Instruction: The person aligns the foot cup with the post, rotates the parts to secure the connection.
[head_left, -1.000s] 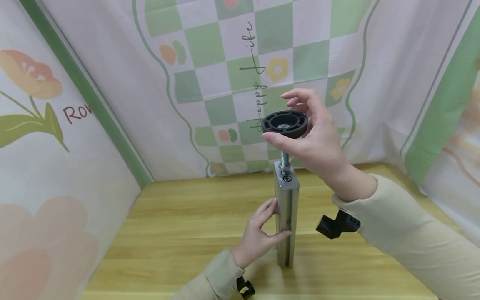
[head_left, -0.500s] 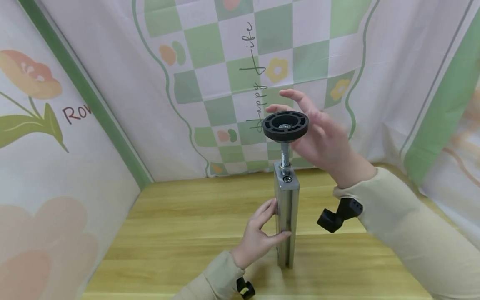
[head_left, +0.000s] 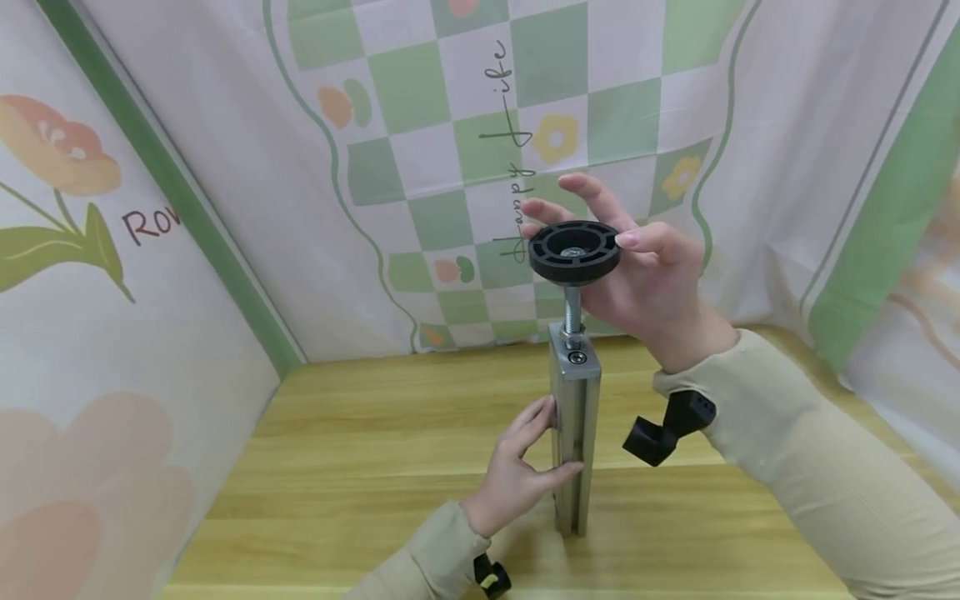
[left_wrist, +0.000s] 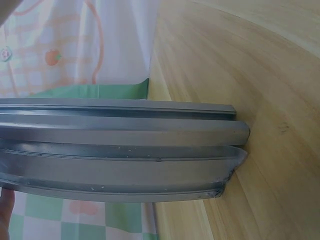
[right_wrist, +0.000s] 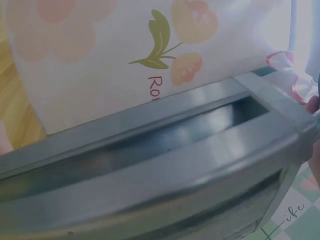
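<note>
An aluminium profile [head_left: 576, 425] stands upright on the wooden table, its lower end seen against the wood in the left wrist view. My left hand [head_left: 510, 479] grips it at mid-height, thumb across the near face and fingers along the left side. From its capped top rises a threaded rod [head_left: 572, 308] with a nut, carrying a round black levelling foot [head_left: 574, 265]. My right hand [head_left: 652, 279] is at the foot's right side: the thumb tip is at the rim, while the fingers spread out behind it. The right wrist view shows the slotted profile [right_wrist: 165, 165] close up.
The wooden tabletop [head_left: 375, 467] spreads around the profile. Printed fabric [head_left: 405, 158] hangs behind and at both sides. A black wrist camera [head_left: 667, 429] sits below the right cuff, and another wrist camera [head_left: 491, 577] is at the left cuff.
My right hand has loosened from around the foot, its thumb moving from the near left rim to the right rim and its fingers spreading out behind. The left hand keeps its hold.
</note>
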